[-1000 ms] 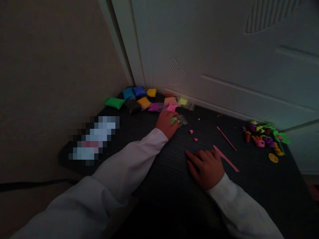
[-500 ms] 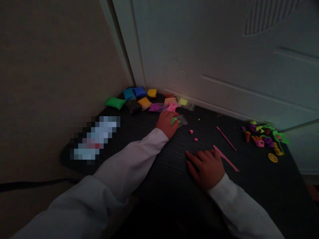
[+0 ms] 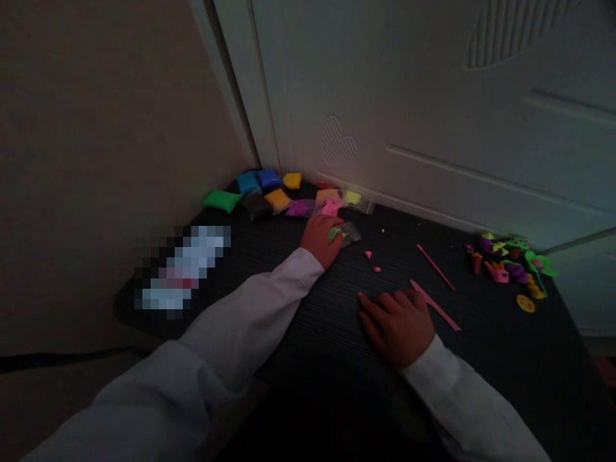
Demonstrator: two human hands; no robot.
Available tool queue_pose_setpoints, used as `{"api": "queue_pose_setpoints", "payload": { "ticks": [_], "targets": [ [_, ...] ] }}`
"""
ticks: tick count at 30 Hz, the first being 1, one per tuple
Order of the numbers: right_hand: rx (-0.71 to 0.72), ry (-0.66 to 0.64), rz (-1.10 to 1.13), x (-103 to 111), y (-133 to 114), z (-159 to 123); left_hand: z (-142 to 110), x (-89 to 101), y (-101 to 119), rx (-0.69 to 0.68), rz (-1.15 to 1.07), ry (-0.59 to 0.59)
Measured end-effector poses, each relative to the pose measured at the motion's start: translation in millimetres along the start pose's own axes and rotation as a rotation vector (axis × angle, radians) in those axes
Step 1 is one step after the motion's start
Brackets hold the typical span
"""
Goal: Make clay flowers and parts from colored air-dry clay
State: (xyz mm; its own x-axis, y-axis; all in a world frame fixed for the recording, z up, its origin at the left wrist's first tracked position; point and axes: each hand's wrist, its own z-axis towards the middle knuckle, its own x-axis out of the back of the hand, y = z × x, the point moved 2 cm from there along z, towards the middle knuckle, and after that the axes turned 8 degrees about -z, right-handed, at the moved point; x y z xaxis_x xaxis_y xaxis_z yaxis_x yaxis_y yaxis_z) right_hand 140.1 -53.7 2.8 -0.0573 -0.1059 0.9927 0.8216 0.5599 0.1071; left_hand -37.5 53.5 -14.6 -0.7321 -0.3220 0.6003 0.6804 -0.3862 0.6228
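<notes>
My left hand is closed on a small clear bag of light green clay, low over the table's middle. Right behind it lies a bag of pink clay. My right hand rests palm down on the dark table, fingers spread and holding nothing. Its fingertips are by the end of a pink clay knife; whether they touch it I cannot tell. Two little pink clay pieces sit between my hands. Farther right is a thin pink modelling stick.
Several bags of coloured clay, among them a green bag and a blue bag, line the back left. Small colourful clay figures cluster at the right. A blurred-out bright screen lies at the left. Behind the table stands a white panel.
The view has shifted very slightly. Both hands keep their places, and nothing on the table has visibly moved.
</notes>
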Motion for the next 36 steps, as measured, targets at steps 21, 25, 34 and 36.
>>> {"api": "queue_pose_setpoints", "payload": {
  "ticks": [21,25,34,36],
  "targets": [
    [-0.488,0.017,1.329,-7.4,32.1,-2.2,-1.3,1.0,3.9,-0.038,0.010,-0.031],
    [-0.625,0.071,1.768,-8.8,31.6,-2.1,-4.6,2.1,14.0,-0.109,0.000,-0.025],
    [-0.640,0.046,1.924,0.4,28.8,-0.2,-28.3,11.8,68.4,-0.192,-0.351,-0.225],
    [-0.620,0.025,1.908,-1.3,29.3,-1.0,-33.7,12.7,77.5,-0.183,-0.426,-0.309]
  ]
}}
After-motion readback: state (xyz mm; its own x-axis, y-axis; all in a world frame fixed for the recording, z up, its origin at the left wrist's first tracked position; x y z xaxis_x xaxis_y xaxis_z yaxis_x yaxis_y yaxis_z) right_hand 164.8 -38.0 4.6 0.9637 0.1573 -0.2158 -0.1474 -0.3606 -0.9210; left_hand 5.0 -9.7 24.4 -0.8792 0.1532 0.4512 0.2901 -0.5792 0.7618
